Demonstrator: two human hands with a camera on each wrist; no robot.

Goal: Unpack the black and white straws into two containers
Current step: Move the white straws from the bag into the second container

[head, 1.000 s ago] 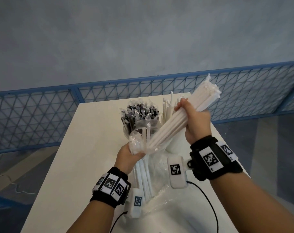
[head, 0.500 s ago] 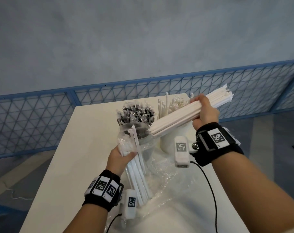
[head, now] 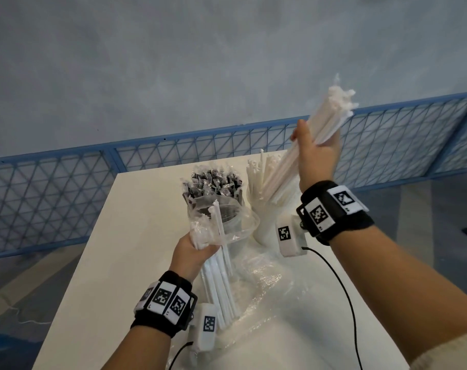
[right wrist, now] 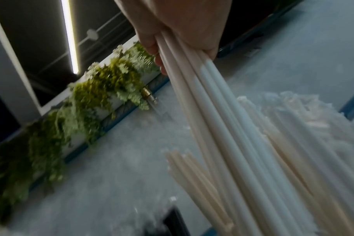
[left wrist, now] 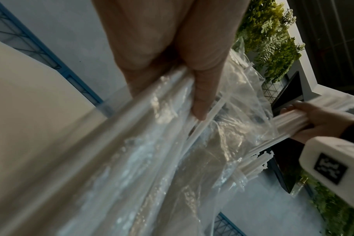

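Observation:
My right hand [head: 316, 149] grips a thick bundle of white straws [head: 331, 113], tilted steeply with its lower ends over the white container [head: 267, 222], which holds more white straws. In the right wrist view the bundle of white straws [right wrist: 222, 127] runs down from my fingers [right wrist: 152, 46] toward those standing straws. My left hand [head: 195, 252] grips the clear plastic bag [head: 227, 225] with a few white straws left inside; the left wrist view shows my thumb [left wrist: 200, 95] pressed on the clear plastic bag [left wrist: 152, 143]. Wrapped black straws [head: 213, 182] stand in the container beside it.
The white table [head: 136, 236] runs away from me, with crumpled clear wrapping [head: 269, 297] lying near its front. A blue mesh fence [head: 53, 196] lines the far side, grey floor to the left and right. Cables hang from both wrist cameras.
My right hand has drawn the white bundle fully out of the bag, swung it from near level to steeply upright and carried it over the white container. The left hand has stayed holding the bag.

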